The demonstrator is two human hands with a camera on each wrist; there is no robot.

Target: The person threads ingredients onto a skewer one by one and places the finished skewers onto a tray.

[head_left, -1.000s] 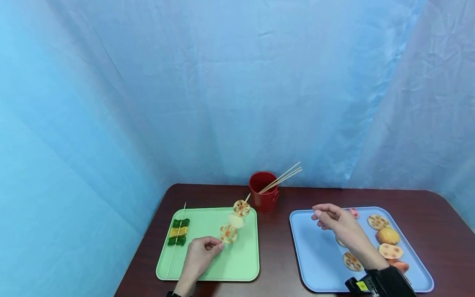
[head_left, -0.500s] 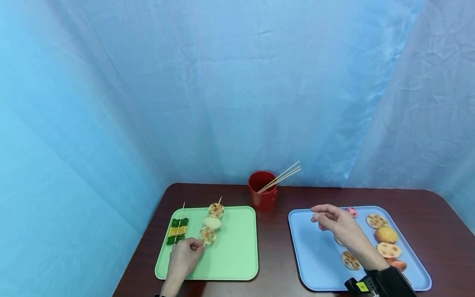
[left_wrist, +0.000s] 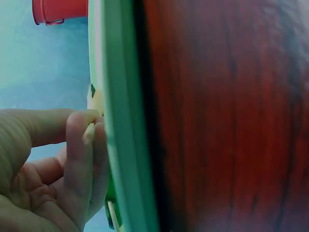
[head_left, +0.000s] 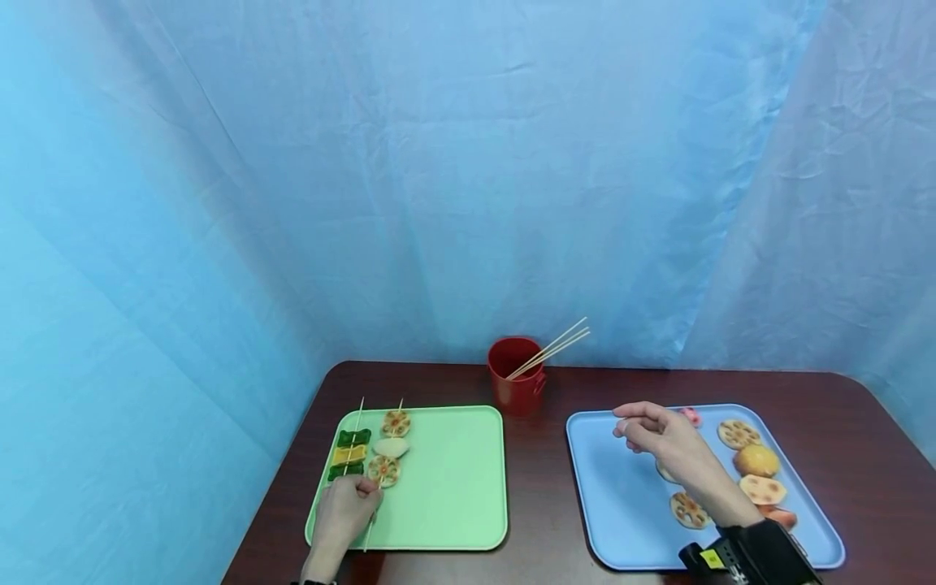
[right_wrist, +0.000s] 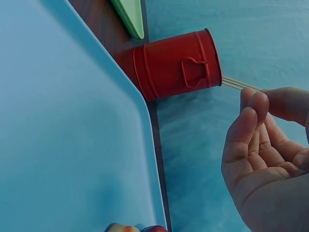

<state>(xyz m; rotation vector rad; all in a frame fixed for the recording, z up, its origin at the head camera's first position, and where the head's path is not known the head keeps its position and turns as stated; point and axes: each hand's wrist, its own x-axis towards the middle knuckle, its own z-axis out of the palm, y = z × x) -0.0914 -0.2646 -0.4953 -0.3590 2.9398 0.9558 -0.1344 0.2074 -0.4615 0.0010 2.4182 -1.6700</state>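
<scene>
Wooden skewer [head_left: 369, 534] in the left hand's [head_left: 344, 512] pinch; right hand [head_left: 671, 445] relaxed above blue tray [head_left: 621, 496].

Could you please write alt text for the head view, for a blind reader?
A person's left grip pinches a skewer carrying two round slices and a white piece at a green tray, beside a green-and-yellow skewer. The right grip hovers over a blue tray of food pieces; a red bucket of sticks stands between, further back.
</scene>
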